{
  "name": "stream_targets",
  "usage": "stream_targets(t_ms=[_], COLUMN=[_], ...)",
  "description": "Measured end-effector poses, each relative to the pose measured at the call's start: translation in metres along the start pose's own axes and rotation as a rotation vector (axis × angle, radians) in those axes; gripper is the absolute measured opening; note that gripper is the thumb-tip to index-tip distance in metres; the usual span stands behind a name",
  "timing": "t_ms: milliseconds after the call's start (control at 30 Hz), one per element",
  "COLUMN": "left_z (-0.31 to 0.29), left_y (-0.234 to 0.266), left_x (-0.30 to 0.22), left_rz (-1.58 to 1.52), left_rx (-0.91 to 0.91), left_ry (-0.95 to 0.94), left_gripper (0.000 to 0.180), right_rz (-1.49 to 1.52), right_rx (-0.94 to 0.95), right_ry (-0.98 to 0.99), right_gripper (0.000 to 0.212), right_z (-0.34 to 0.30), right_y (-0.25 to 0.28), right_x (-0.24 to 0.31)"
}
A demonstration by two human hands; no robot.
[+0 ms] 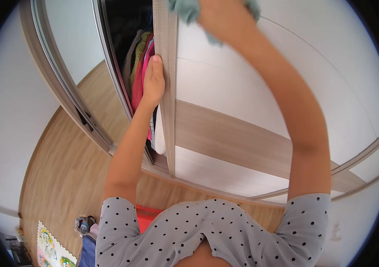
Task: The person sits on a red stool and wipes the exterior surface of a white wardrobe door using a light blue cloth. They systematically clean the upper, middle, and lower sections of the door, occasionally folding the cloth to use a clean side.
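Head view: from here I see the left arm (129, 144) slanting up past hanging clothes (138, 78), its left grip (154, 84) set upright at the wood-toned edge (167, 95) of the wardrobe door, though with most fingers hidden I can't tell how tightly it closes. Farther right, the bent right arm (298, 104) arches overhead, its right grip (225, 20) clamped on a bunched grey-green cloth (186, 10) before the white panel (225, 78).
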State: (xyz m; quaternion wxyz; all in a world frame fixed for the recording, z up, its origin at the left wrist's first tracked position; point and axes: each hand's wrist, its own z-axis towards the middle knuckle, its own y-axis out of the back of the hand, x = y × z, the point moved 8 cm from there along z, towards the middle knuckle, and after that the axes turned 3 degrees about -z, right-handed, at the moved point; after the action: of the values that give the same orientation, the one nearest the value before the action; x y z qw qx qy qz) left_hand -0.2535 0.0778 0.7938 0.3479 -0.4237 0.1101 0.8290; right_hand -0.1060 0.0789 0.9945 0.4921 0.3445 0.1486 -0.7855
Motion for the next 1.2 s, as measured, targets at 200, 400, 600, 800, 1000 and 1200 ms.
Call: stream_targets(t_ms=[200,400,600,800,1000,1200], left_z=[0.013,0.012,0.003,0.000,-0.003,0.000], left_y=[0.016,0.016,0.035,0.028,0.019,0.024], left_x=[0.031,0.010,-0.023,-0.009,-0.010,-0.008], left_rz=[0.015,0.267,0.287,0.192,0.225,0.255], left_rx=[-0.048,-0.260,-0.329,-0.281,-0.304,-0.270], left_ry=[-0.022,-0.276,-0.267,-0.083,-0.015,-0.022], left_gripper=[0.053,0.051,0.052,0.066,0.075,0.076], right_rz=[-0.302,-0.431,-0.224,-0.069,0.017,-0.155], right_rx=[0.541,0.492,0.161,-0.679,0.335,0.125], right_ry=[0.319,0.348,-0.648,-1.738,-0.909,-0.830], right_gripper=[0.045,0.051,0.059,0.058,0.054,0.050], right_z=[-0.152,-0.192,-0.274,-0.454,-0.310,-0.315], right_y=[-0.073,-0.017,0.161,0.269,0.106,0.152], right_x=[0.132,0.142,-0.023,-0.077,0.055,0.039])
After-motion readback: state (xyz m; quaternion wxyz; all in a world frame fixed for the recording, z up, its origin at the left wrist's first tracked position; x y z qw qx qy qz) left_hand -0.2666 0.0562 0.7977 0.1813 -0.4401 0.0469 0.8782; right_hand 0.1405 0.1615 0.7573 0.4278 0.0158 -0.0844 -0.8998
